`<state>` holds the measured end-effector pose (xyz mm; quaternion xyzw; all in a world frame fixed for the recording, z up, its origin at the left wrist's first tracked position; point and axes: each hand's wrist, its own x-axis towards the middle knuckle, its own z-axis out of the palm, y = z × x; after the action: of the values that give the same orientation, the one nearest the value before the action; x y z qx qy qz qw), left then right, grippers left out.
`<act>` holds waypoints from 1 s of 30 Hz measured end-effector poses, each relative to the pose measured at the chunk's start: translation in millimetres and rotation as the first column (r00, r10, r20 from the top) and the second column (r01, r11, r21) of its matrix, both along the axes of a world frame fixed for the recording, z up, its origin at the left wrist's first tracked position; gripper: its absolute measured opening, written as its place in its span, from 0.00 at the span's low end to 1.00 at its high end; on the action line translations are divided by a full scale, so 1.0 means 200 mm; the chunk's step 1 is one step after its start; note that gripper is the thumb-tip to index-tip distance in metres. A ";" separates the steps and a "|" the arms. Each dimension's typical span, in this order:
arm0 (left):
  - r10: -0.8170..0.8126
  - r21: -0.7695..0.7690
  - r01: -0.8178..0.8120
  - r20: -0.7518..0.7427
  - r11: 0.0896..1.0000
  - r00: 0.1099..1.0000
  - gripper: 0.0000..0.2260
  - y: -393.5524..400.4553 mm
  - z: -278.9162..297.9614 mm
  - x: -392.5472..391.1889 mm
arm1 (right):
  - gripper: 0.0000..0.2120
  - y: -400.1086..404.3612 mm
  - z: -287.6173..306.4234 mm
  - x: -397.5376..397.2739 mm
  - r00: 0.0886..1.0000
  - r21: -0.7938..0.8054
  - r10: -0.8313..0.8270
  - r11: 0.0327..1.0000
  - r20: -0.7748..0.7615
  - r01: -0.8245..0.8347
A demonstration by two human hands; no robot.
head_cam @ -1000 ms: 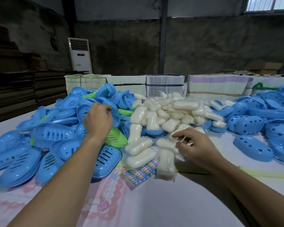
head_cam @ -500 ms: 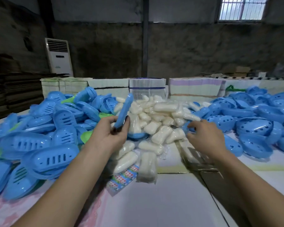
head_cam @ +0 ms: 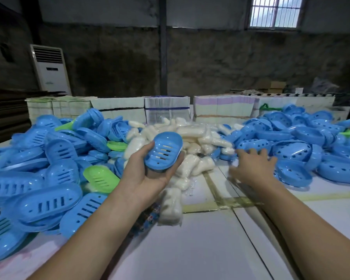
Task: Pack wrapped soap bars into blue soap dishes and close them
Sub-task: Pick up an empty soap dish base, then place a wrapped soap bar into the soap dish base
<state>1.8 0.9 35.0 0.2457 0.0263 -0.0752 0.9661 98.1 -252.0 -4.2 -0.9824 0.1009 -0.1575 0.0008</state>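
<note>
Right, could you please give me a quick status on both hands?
Left hand grips a slotted blue dish, no soap in it. Right hand, fingers spread, over the dotted dishes. Nothing in the way.

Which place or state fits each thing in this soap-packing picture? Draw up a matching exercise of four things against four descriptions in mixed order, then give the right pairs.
Things
1. slotted blue dish
2. right hand
3. wrapped soap bars
4. green dish

Descriptions
A. heaped in the middle of the table, between the two blue piles
B. held up in the left hand
C. lying among the blue slotted dishes on the left
D. fingers spread, reaching to the dishes with round holes on the right

Pairs: 1-B, 2-D, 3-A, 4-C
</note>
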 end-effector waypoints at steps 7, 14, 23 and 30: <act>0.047 -0.009 -0.047 -0.016 0.999 0.999 0.22 0.03 -0.02 0.04 | 0.28 0.30 -0.07 -0.02 0.795 -0.027 0.571 0.815 0.203 -0.579; 0.071 -0.047 -0.070 0.022 0.996 0.997 0.20 0.03 -0.05 0.04 | 0.34 0.39 -0.09 -0.01 0.750 -0.339 0.652 0.734 0.109 -0.589; -0.070 0.038 0.068 0.051 0.997 0.996 0.20 0.00 -0.08 0.03 | 0.33 0.29 -0.04 -0.01 0.818 -0.026 0.570 0.819 -0.078 -0.573; -0.154 0.216 0.137 0.064 0.967 0.986 0.11 -0.01 -0.10 0.04 | 0.34 0.27 -0.02 -0.03 0.808 0.075 0.580 0.815 -0.106 -0.575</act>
<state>9.4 -1.1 14.5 0.3509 -0.0228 -0.1326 0.9267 92.0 -197.7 -7.7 -0.9741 -0.1994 -0.0866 0.0616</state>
